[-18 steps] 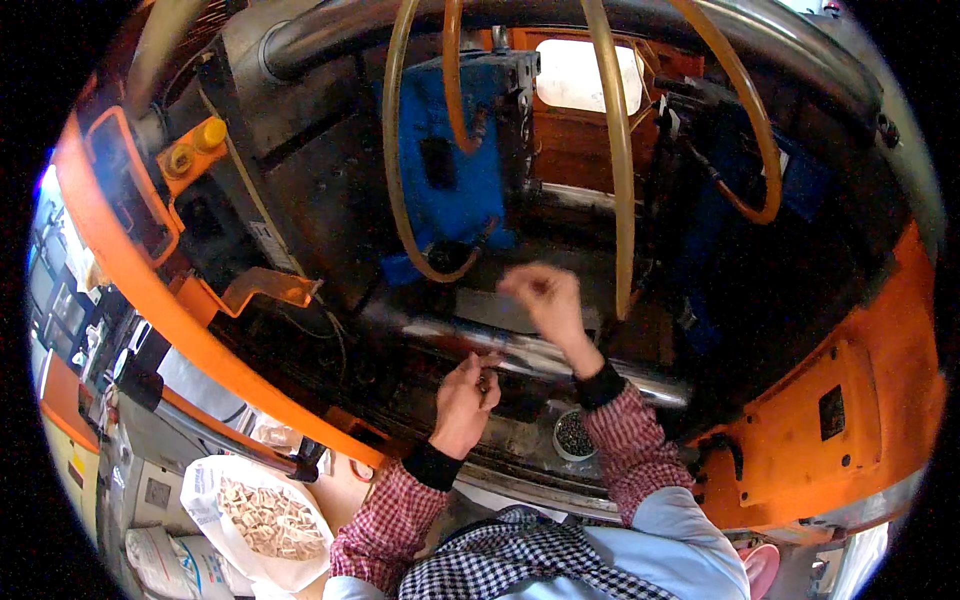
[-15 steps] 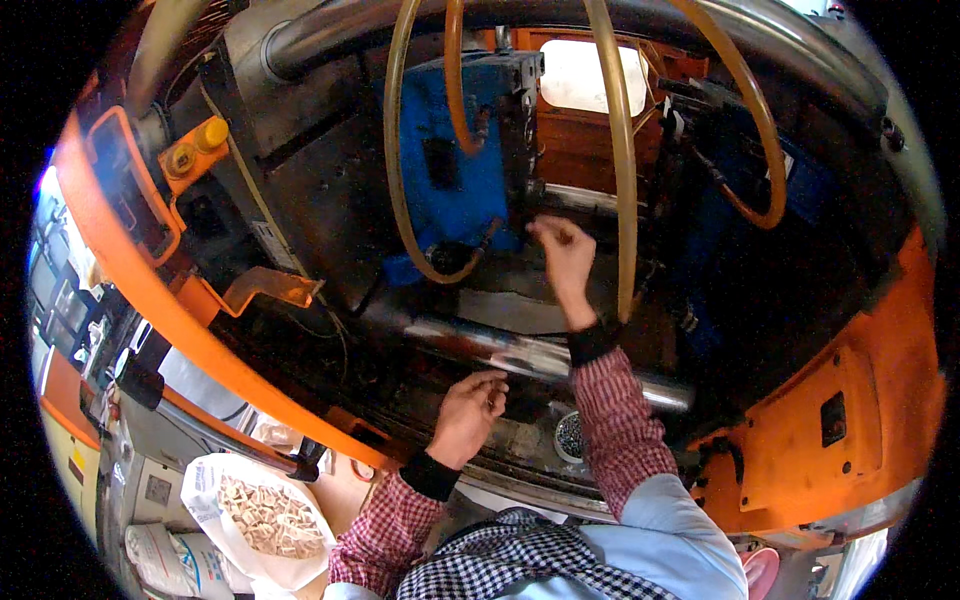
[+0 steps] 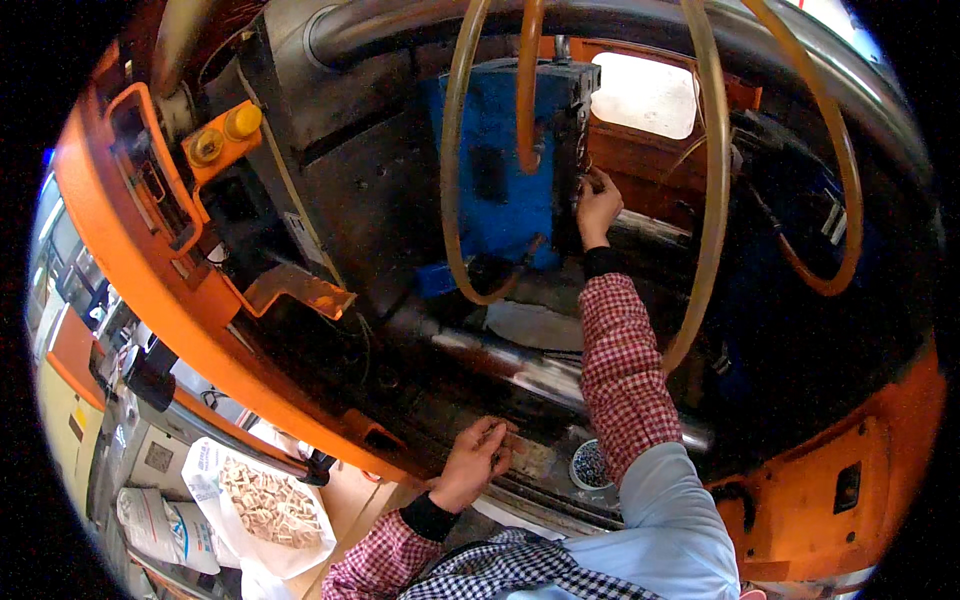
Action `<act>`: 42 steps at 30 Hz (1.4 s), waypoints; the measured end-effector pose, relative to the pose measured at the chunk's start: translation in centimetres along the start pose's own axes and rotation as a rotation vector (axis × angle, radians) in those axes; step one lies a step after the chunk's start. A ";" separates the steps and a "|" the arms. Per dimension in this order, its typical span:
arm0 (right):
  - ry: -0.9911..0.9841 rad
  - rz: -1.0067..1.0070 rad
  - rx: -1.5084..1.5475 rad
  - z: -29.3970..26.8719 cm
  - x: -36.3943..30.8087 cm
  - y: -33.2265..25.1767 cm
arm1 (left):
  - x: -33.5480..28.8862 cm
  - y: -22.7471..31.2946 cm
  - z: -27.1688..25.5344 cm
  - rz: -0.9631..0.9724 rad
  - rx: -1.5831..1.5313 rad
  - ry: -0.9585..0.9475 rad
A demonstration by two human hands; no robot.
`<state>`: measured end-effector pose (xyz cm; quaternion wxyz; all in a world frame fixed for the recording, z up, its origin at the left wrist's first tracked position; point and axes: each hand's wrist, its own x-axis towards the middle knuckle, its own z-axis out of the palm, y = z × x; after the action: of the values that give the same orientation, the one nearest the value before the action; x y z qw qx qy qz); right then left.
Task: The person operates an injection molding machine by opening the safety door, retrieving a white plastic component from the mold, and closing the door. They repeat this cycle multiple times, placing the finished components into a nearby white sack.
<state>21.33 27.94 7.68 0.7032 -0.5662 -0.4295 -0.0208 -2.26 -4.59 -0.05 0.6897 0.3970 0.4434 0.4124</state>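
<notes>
My right hand point(image 3: 599, 210) reaches into the machine, against the dark edge face of a blue mould block point(image 3: 505, 205). Its fingers are pinched together; whatever they hold is too small to name. Lower down, my left hand point(image 3: 472, 466) hovers before the machine's ledge, fingers curled and thumb pressed to them, their contents hidden. A small white bowl point(image 3: 574, 474) of little metal parts stands on the ledge, beside my right forearm. Between the block and the ledge runs a shiny steel bar point(image 3: 505, 368).
Yellowish hoses point(image 3: 714, 170) hang in loops around the block and my right arm. An orange guard frame point(image 3: 185, 325) curves along the left, an orange panel point(image 3: 810, 485) lies at the right. A white bag point(image 3: 207, 462) holds many cream-coloured pieces point(image 3: 275, 505) at lower left.
My right hand has moved up and forward to the block's edge face. My left hand has stayed low and curled. The view has shifted, so the machine sits farther right.
</notes>
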 end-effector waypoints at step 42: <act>-1.074 -0.369 0.016 -16.4 -17.3 -10.4 | 4.0 1.7 0.2 0.076 -0.460 0.062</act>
<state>14.60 3.00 5.08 0.3751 -0.4073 -0.8190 0.1507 -1.37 -0.35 0.41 0.7321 0.2327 0.3435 0.5402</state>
